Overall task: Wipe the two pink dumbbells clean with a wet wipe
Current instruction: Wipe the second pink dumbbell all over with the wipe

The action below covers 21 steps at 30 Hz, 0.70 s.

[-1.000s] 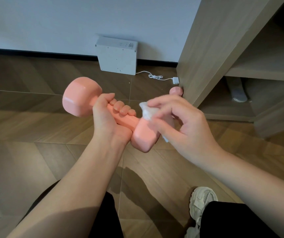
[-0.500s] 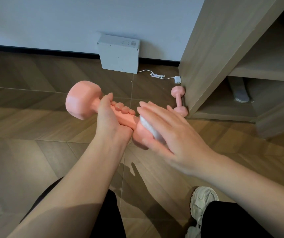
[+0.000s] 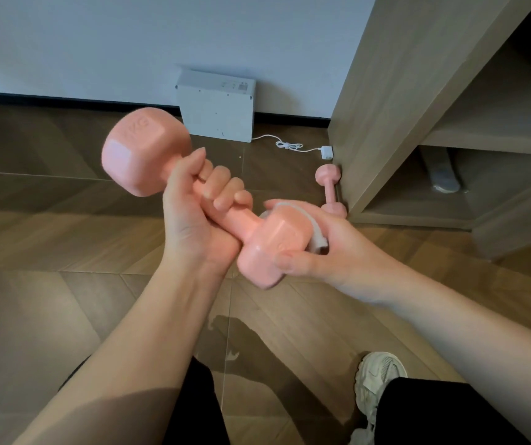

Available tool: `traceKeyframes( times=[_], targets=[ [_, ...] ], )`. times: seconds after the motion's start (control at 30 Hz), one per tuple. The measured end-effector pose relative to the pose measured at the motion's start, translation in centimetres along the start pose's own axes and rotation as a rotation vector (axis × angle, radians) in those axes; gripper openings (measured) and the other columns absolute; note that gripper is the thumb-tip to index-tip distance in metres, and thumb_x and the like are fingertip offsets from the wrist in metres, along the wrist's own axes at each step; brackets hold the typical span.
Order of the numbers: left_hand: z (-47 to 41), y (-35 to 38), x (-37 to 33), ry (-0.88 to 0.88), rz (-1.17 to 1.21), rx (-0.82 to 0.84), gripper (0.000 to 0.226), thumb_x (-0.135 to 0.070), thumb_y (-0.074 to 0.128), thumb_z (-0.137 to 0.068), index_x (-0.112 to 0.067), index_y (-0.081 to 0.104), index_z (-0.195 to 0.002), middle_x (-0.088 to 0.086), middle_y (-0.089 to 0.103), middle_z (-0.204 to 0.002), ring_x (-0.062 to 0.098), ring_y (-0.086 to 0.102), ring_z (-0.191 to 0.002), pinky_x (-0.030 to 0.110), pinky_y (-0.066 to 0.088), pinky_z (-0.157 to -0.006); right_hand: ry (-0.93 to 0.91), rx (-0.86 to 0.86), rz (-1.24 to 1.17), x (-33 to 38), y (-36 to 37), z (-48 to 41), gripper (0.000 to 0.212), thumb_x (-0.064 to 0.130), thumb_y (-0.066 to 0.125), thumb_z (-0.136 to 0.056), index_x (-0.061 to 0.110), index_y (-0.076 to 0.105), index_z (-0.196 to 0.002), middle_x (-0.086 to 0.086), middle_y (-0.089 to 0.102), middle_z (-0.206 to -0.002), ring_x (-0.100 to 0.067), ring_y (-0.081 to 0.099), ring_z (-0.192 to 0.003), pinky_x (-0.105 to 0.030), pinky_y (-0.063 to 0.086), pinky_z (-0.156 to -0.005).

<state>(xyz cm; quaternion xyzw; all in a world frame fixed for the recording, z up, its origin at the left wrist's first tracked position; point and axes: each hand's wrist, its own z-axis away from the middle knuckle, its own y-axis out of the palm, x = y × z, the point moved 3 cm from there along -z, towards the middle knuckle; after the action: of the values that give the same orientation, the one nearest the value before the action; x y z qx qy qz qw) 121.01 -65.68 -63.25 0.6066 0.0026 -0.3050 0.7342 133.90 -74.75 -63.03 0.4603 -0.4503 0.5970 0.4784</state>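
My left hand [image 3: 198, 216] grips the handle of a pink dumbbell [image 3: 143, 152] held in the air, far head up and to the left. My right hand [image 3: 318, 248] cups the near head from the right and beneath, thumb curled over its front. It presses a white wet wipe [image 3: 317, 234] against that head; most of the wipe is hidden in my palm. A second pink dumbbell [image 3: 330, 186] lies on the floor against the foot of the wooden cabinet, its near head partly hidden behind my right hand.
A wooden cabinet [image 3: 396, 101] with open shelves stands on the right. A white box [image 3: 216, 107] leans on the wall, with a white cable and plug [image 3: 326, 152] beside it. My white shoe [image 3: 376, 377] and dark trousers are at the bottom, on wood flooring [image 3: 49, 239].
My right hand has turned from flat on top of the near head to cupping it from the right and below with the wipe. The dumbbell has tilted and shifted slightly.
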Motion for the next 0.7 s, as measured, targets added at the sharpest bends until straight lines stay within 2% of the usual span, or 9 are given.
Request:
traceKeyframes(
  times=[0.07,0.2,0.27,0.33,0.4,0.47,0.5,0.6,0.7],
  targets=[
    [0.2,0.0,-0.1,-0.001,-0.001,-0.022,0.042,-0.020,0.052,-0.090,-0.021,0.038,-0.051,-0.010,0.029,-0.041,0.007,0.026,-0.036,0.020,0.033,-0.039,-0.028,-0.025,0.122,0.1,0.3,0.3,0.074,0.032,0.078,-0.071,0.021,0.046,-0.138,0.012,0.062,-0.122,0.004,0.057,-0.110,-0.022,0.047,-0.097],
    [0.5,-0.2,-0.2,0.022,0.027,-0.119,0.042,-0.017,0.051,-0.090,-0.020,0.037,-0.050,-0.009,0.028,-0.042,0.008,0.025,-0.036,0.021,0.031,-0.038,-0.283,-0.096,0.409,1.0,0.3,1.0,0.060,0.032,0.071,-0.086,0.016,0.050,-0.140,0.009,0.053,-0.141,-0.004,0.043,-0.134,-0.012,0.030,-0.105],
    [0.6,-0.3,-0.1,0.026,0.025,-0.158,0.041,-0.016,0.051,-0.089,-0.020,0.037,-0.051,-0.009,0.028,-0.043,0.009,0.024,-0.037,0.021,0.030,-0.039,-0.338,-0.102,0.485,0.8,0.4,1.0,0.058,0.038,0.065,-0.089,0.017,0.049,-0.141,0.007,0.051,-0.143,-0.003,0.040,-0.136,-0.012,0.026,-0.108],
    [0.6,-0.4,-0.1,0.026,0.013,-0.168,0.041,-0.016,0.051,-0.089,-0.020,0.036,-0.051,-0.009,0.027,-0.043,0.009,0.024,-0.037,0.022,0.030,-0.039,-0.213,-0.084,0.411,0.2,0.3,0.7,0.065,0.048,0.060,-0.084,0.020,0.046,-0.141,0.014,0.056,-0.133,0.002,0.049,-0.121,-0.015,0.035,-0.100],
    [0.6,-0.5,-0.2,0.036,-0.002,-0.158,0.041,-0.016,0.051,-0.089,-0.020,0.037,-0.050,-0.009,0.027,-0.043,0.009,0.024,-0.037,0.022,0.031,-0.039,-0.039,-0.017,0.265,-0.3,0.3,0.5,0.067,0.054,0.062,-0.078,0.025,0.047,-0.137,0.021,0.060,-0.115,0.000,0.056,-0.104,-0.025,0.045,-0.090],
    [0.6,-0.4,-0.3,0.042,-0.009,-0.157,0.042,-0.016,0.051,-0.088,-0.020,0.038,-0.049,-0.009,0.028,-0.043,0.008,0.025,-0.037,0.022,0.031,-0.039,0.033,0.038,0.181,-0.7,0.4,0.5,0.060,0.049,0.066,-0.080,0.025,0.050,-0.132,0.025,0.060,-0.102,-0.001,0.058,-0.098,-0.027,0.047,-0.086],
    [0.6,-0.4,-0.3,0.040,-0.009,-0.164,0.042,-0.016,0.051,-0.088,-0.020,0.038,-0.049,-0.009,0.028,-0.043,0.008,0.025,-0.036,0.022,0.031,-0.039,0.024,0.032,0.191,-0.7,0.4,0.6,0.056,0.046,0.067,-0.082,0.025,0.050,-0.131,0.025,0.061,-0.103,-0.001,0.058,-0.100,-0.026,0.048,-0.086],
    [0.5,-0.7,-0.1,0.022,0.001,-0.209,0.040,-0.016,0.051,-0.088,-0.019,0.038,-0.050,-0.009,0.027,-0.044,0.009,0.025,-0.036,0.021,0.031,-0.039,-0.112,-0.071,0.380,0.2,0.4,1.0,0.059,0.043,0.061,-0.087,0.023,0.045,-0.141,0.017,0.056,-0.133,0.000,0.050,-0.124,-0.025,0.043,-0.103],
    [0.5,-1.1,0.2,-0.007,-0.003,-0.267,0.036,-0.016,0.052,-0.088,-0.019,0.037,-0.055,-0.008,0.027,-0.046,0.009,0.025,-0.038,0.021,0.031,-0.040,-0.287,-0.092,0.624,0.7,0.7,1.3,0.056,0.038,0.051,-0.096,0.018,0.039,-0.148,0.008,0.042,-0.152,-0.002,0.028,-0.144,-0.037,0.028,-0.117]
  ],
)
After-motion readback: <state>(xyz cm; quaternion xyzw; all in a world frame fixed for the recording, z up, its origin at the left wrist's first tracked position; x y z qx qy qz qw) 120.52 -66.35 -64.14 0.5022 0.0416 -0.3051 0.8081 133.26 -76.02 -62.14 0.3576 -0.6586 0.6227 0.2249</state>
